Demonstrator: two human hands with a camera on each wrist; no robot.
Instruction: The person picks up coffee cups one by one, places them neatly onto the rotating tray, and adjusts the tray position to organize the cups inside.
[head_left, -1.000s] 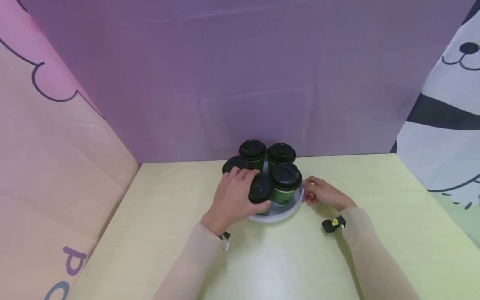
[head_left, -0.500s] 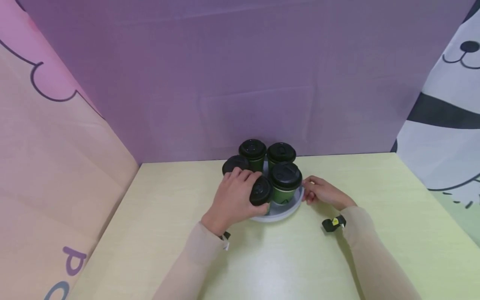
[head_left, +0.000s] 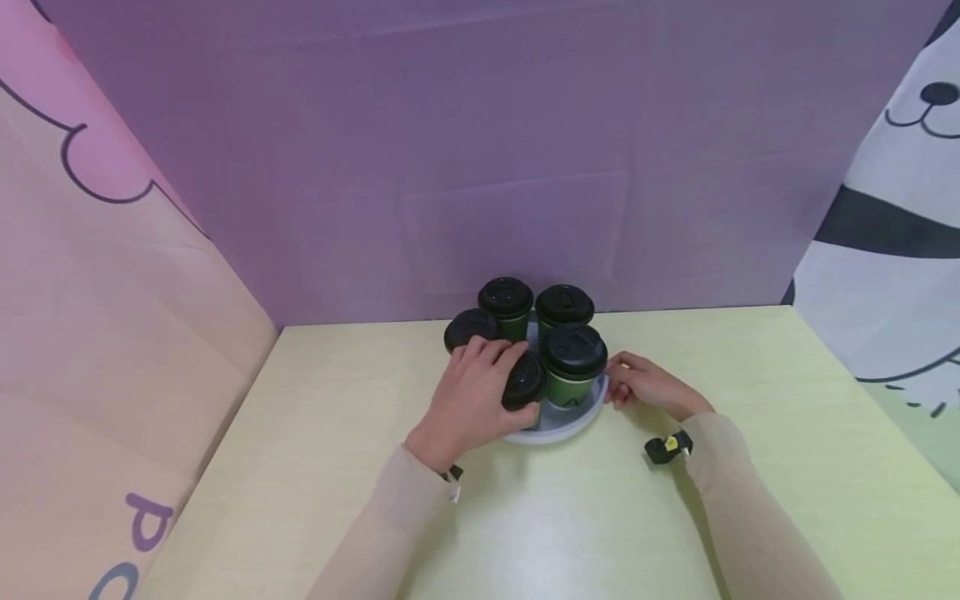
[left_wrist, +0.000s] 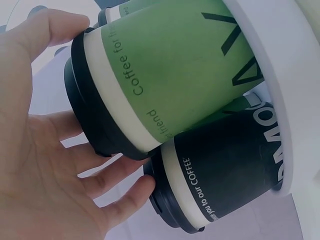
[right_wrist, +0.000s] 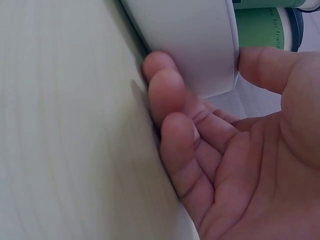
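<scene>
A pale yellow-green worktop carries a round white tray near its back edge, against a purple backdrop. Five green paper coffee cups with black lids stand on the tray. The left hand curls its fingers and thumb around the tilted front-left cup, beside the upright front-right cup. The right hand pinches the tray's right rim, fingers beneath, thumb above.
</scene>
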